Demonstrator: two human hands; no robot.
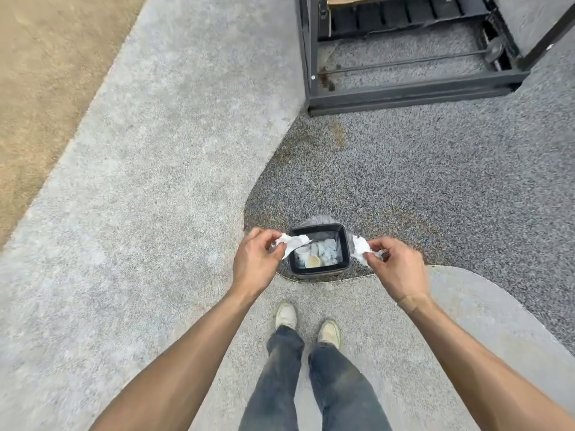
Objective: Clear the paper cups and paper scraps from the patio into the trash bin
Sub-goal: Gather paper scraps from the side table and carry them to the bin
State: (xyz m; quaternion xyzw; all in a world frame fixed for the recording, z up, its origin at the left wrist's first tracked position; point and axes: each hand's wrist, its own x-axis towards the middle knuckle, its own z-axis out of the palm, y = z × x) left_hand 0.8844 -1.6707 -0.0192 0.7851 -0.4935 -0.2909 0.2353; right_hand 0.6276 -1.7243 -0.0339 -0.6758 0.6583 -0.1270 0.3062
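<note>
A small dark trash bin (pixel 345 244) with a clear liner stands on the patio just ahead of my feet. Inside it lie paper cups (pixel 312 261) and crumpled white paper. My left hand (pixel 253 259) pinches a white paper scrap (pixel 292 242) that hangs over the bin's left rim. At the bin's right edge, my right hand (pixel 395 265) pinches a second crumpled white paper scrap (pixel 361 248). Both hands are held above the bin, one on each side.
A dark metal frame (pixel 404 91) stands on the dark pebbled ground at the upper right. Light grey concrete runs to the left, with tan ground beyond it. My shoes (pixel 286 315) and jeans are just behind the bin.
</note>
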